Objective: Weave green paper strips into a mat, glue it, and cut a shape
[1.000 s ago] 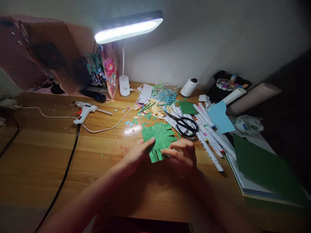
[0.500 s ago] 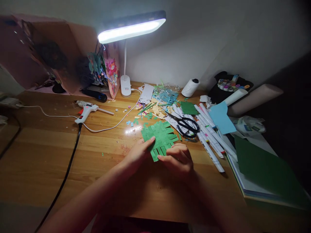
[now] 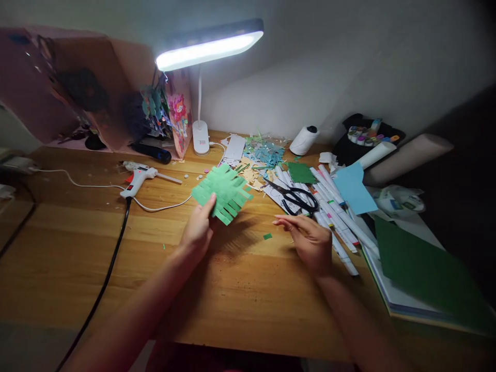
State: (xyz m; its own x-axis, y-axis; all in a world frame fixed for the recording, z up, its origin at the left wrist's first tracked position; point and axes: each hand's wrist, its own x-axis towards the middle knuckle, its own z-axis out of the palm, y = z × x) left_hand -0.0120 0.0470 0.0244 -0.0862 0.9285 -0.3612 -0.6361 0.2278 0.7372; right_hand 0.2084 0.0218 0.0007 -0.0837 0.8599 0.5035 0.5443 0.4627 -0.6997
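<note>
My left hand [image 3: 197, 230] grips a green piece of paper [image 3: 225, 194] with slits cut around its edges, thumb on top. The paper is raised over the table and casts a shadow below it. My right hand [image 3: 312, 240] is apart from the paper, to its right. Its thumb and fingertips are pinched together; whether something tiny is between them I cannot tell. On the table between the hands lies a small green paper scrap [image 3: 267, 236]. Black-handled scissors [image 3: 298, 199] rest just beyond my right hand, on top of markers [image 3: 335, 227] and white paper.
A white glue gun [image 3: 135, 181] with a black cord lies left. A lit desk lamp [image 3: 209, 49] stands behind, with paper scraps [image 3: 267, 152] and a white thread spool [image 3: 305, 140] near the wall. Dark green sheets [image 3: 422, 274] lie on a stack at right.
My left hand has carried the green paper up and to the left. My right hand has come off the paper and moved right. The small green scrap now shows on the table.
</note>
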